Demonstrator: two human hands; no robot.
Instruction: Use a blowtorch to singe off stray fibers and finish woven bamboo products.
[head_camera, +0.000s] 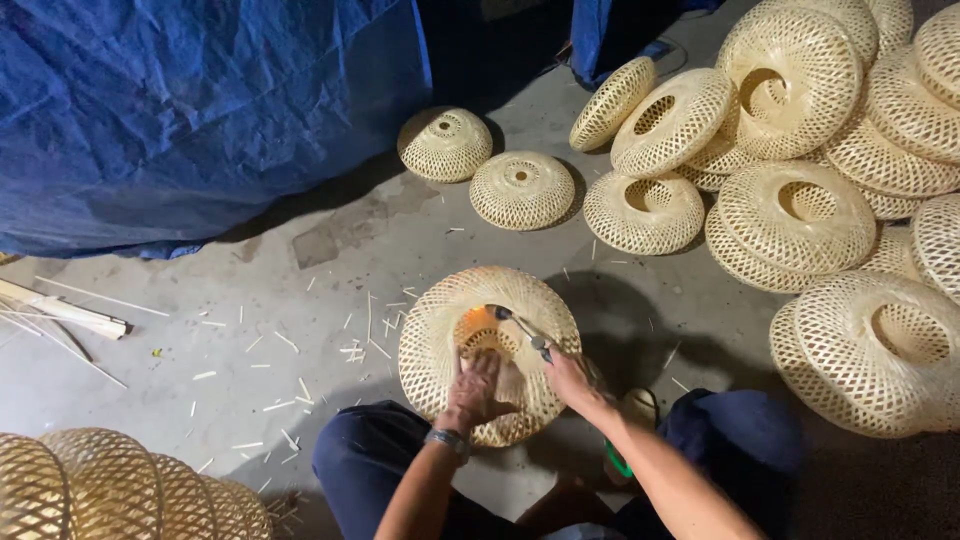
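Flat and spread, my left hand (480, 388) presses the woven bamboo shade (488, 352) lying on the floor between my knees; my right hand (568, 378) grips a small torch (522, 328) over its glowing centre.

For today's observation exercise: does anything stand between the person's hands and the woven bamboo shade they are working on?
Nothing visible does. The left hand rests flat on the woven shade near its central opening. The right hand holds a small torch, its tip at that opening, where an orange glow shows.
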